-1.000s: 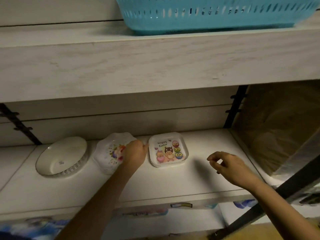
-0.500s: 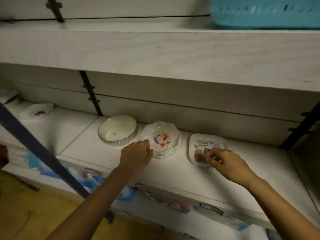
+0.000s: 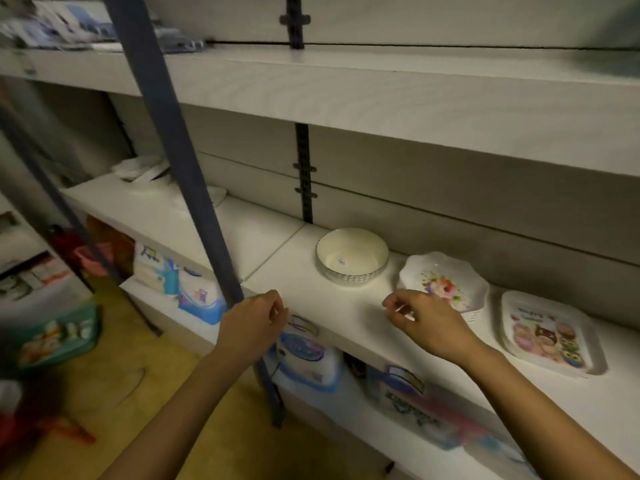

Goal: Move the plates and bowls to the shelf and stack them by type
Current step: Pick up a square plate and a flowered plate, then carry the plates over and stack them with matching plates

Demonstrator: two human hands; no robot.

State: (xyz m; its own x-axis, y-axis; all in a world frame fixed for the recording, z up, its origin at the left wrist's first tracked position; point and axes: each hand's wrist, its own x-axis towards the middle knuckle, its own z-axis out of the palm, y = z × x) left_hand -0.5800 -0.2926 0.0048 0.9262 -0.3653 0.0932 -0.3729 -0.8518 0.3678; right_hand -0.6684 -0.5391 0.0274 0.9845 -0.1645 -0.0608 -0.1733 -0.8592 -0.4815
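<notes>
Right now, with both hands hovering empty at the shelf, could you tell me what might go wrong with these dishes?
1. The right hand is just beside the flowered plates; a careless swing could knock that stack askew.
2. The square plates sit close to the shelf front edge, so a bump might tip them off.
3. The left hand is next to the blue post, which could catch the arm when it reaches for the bowl.

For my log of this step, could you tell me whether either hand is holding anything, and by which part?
Nothing is held: the left hand and right hand hover loosely curled, empty, above the shelf.
</notes>
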